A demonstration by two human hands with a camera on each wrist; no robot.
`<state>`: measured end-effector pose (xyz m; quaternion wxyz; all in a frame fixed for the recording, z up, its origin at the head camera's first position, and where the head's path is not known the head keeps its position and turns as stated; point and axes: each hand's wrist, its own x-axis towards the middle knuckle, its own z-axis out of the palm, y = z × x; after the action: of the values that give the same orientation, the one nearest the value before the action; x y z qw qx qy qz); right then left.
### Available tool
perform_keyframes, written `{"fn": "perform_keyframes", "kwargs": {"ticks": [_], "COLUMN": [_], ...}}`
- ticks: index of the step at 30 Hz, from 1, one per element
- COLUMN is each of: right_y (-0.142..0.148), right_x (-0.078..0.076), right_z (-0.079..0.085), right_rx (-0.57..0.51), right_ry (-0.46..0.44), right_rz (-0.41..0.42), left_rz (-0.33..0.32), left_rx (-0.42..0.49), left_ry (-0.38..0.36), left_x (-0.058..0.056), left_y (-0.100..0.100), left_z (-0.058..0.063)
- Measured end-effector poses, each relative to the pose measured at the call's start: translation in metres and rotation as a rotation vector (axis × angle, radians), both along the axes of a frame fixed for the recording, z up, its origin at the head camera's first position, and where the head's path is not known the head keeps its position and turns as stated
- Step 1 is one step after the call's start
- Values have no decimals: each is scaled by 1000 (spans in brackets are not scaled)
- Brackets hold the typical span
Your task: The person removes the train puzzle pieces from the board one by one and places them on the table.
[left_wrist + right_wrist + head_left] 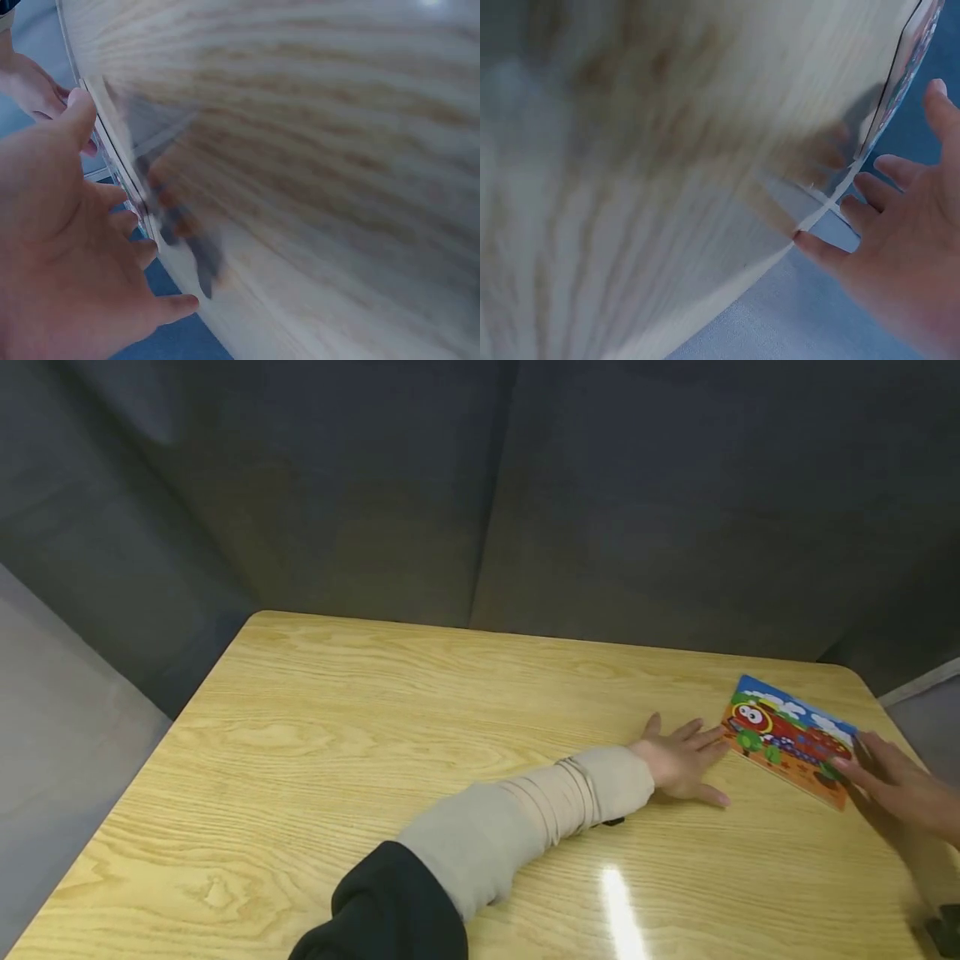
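A thin, flat rectangular board [791,743] with a cartoon picture lies near the table's back right corner. Its picture has a red, big-eyed figure, white clouds, green trees and orange ground. At the board's left edge, my left hand [678,764] spreads its fingers, the tips touching or nearly touching it. My right hand [907,789] is at the right end, thumb by the corner and fingers extended. In the left wrist view the left palm [71,255] shows straight, parted fingers. The right wrist view shows the right hand [911,217] beside the board's edge [900,82], fingers loose.
The wooden table [375,718] has rounded back corners and a bright reflection near its front. Dark cloth [360,493] hangs behind it. A pale grey surface [60,760] lies beyond the left edge. My left sleeve [480,843] stretches across the table.
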<state>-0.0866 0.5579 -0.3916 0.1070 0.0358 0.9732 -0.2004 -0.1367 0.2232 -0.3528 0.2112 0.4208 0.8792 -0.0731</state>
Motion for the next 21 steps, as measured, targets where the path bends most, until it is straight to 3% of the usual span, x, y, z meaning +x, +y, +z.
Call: {"fn": "perform_keyframes", "kwargs": {"ticks": [6, 21], "right_y": [5, 3], "right_x": [-4, -2], "right_z": [-5, 1], "right_rx": [11, -18], "right_ry": [-15, -41], "right_rz": [13, 91], "left_rz": [1, -3], "left_rx": [-19, -46], "left_ry": [8, 19], "left_x": [0, -3], "left_y": [5, 6], "left_z": [-4, -5]}}
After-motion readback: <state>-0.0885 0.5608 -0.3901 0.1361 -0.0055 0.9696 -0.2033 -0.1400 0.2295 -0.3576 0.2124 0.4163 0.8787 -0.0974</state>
